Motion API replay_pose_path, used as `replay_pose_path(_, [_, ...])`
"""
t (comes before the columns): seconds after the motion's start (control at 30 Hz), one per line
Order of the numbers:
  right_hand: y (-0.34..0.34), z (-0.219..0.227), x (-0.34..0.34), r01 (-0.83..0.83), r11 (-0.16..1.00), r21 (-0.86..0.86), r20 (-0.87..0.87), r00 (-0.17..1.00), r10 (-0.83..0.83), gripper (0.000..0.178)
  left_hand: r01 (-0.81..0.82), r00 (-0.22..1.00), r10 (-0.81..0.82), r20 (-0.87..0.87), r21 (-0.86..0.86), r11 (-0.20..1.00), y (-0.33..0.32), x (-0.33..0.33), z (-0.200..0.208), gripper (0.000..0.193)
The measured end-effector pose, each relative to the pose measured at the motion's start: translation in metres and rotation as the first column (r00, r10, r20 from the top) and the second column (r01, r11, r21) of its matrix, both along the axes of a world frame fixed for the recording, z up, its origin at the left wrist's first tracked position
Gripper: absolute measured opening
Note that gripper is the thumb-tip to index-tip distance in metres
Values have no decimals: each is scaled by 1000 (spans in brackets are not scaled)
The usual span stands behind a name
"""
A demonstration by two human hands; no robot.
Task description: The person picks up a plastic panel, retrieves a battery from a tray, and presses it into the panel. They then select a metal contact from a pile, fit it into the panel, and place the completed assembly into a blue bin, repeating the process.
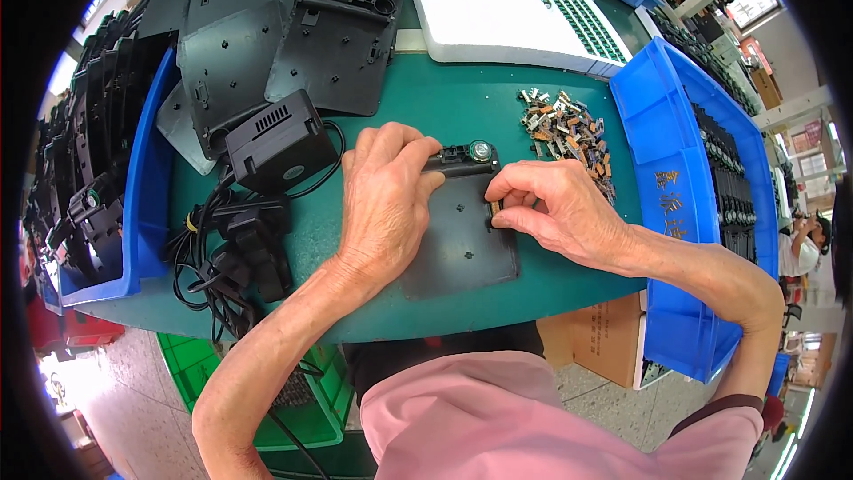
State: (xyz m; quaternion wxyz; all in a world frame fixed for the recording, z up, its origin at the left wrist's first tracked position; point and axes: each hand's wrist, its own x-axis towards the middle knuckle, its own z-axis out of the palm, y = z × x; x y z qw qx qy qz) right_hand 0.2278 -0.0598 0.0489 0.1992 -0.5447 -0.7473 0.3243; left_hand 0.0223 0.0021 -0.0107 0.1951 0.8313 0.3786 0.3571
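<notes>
A flat black plastic panel [458, 244] lies in front of me on the green tabletop. Along its far edge runs a raised bar with a round silver-and-green part [481, 152] at the right end. My left hand [388, 191] is closed on the left end of that bar, thumb and fingers pinching it. At the panel's right edge, my right hand [555, 209] pinches a small tan-and-metal component [496, 208] between thumb and forefinger, against a slot there. Its underside is hidden by the fingers. Similar small components [569, 133] lie in a loose pile beyond my right hand.
More black panels [338, 44] are stacked at the back left. A black boxy adapter [280, 142] with tangled cables [209, 271] sits left of my hand. Blue bins [151, 178] of black parts flank the table. A white foam tray [480, 4] holds rows of green pieces at the back.
</notes>
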Motion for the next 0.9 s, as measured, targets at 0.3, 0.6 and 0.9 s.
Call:
replay_pose_path(0.3, [2,15,-4,105,982,-155,-11,994,-108,13,-19,999,19,29,20,1000,1,0,0,27])
replay_pose_path(0.6, [26,21,8,-135,886,443,275,961,9,35,42,999,-43,16,31,999,0,-1,4,28])
replay_pose_path(0.9, [38,8,-7,-229,947,223,404,906,124,32,81,997,-81,-10,102,991,-1,-3,7,27])
